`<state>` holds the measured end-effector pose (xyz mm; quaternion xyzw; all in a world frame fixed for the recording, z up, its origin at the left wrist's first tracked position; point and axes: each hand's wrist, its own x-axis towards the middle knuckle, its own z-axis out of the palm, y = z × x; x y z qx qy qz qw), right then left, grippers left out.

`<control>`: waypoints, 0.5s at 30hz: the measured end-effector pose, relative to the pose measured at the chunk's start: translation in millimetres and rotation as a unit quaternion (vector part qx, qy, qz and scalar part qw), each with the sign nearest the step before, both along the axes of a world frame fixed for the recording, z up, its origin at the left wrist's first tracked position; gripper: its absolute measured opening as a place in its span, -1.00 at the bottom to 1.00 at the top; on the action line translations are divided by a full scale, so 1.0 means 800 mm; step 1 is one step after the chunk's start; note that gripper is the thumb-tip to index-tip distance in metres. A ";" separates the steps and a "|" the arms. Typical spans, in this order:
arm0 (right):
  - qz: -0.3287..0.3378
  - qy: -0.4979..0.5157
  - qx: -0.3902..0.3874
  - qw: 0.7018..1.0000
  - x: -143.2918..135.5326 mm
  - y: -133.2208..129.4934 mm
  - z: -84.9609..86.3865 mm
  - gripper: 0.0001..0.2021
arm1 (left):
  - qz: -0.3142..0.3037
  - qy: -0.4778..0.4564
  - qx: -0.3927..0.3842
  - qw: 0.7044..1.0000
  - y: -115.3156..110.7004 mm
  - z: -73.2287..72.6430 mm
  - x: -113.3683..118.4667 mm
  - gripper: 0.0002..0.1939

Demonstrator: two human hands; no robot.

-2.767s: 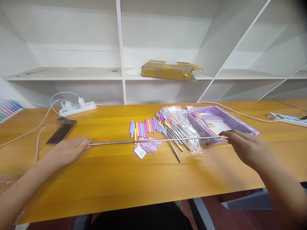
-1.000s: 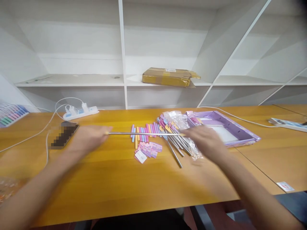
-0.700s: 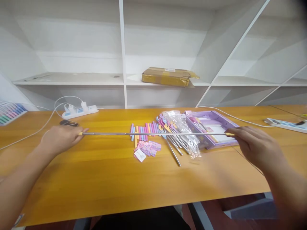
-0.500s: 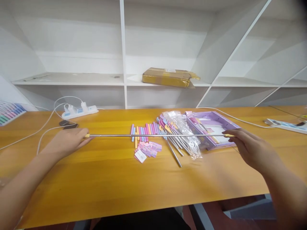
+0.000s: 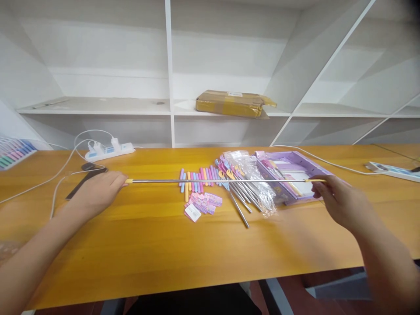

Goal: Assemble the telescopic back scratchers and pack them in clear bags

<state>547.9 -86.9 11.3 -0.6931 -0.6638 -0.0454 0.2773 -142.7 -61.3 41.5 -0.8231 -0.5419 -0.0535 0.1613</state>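
Observation:
A long thin metal rod [image 5: 210,180] with yellow ends is held level above the table. My left hand [image 5: 101,190] is closed on its left end, and my right hand [image 5: 334,199] pinches the yellow right end. Behind and below the rod lie several pink, blue, purple and yellow tubes [image 5: 200,177], with pink printed cards [image 5: 203,204] in front of them. Several metal rods with coloured claw-like heads [image 5: 241,208] lie right of the cards, partly beside clear plastic wrapping [image 5: 267,201].
A purple box [image 5: 298,155] holds packaged items at the right. White power strips [image 5: 113,151] and cables lie on both sides. A taped cardboard box [image 5: 229,104] sits on the white shelf [image 5: 131,112]. Coloured pens [image 5: 16,153] are at far left.
The rod has risen slightly in view, and more of its yellow ends shows beside my fingers. A dark object is more exposed behind my left hand.

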 end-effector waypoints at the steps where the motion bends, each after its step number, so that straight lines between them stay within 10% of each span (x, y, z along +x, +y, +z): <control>1: 0.005 0.000 0.003 1.000 -0.002 0.002 -0.005 -0.82 | -0.002 0.015 -0.002 1.000 0.000 -0.001 0.001 -0.65; 10: -0.039 -0.082 0.052 0.994 -0.025 0.055 -0.037 -0.82 | -0.008 -0.022 -0.080 0.997 0.012 -0.018 0.008 -0.62; 15: 0.059 -0.170 0.112 0.977 -0.164 0.089 -0.017 -0.79 | -0.047 -0.039 -0.059 0.996 0.027 -0.025 0.104 -0.63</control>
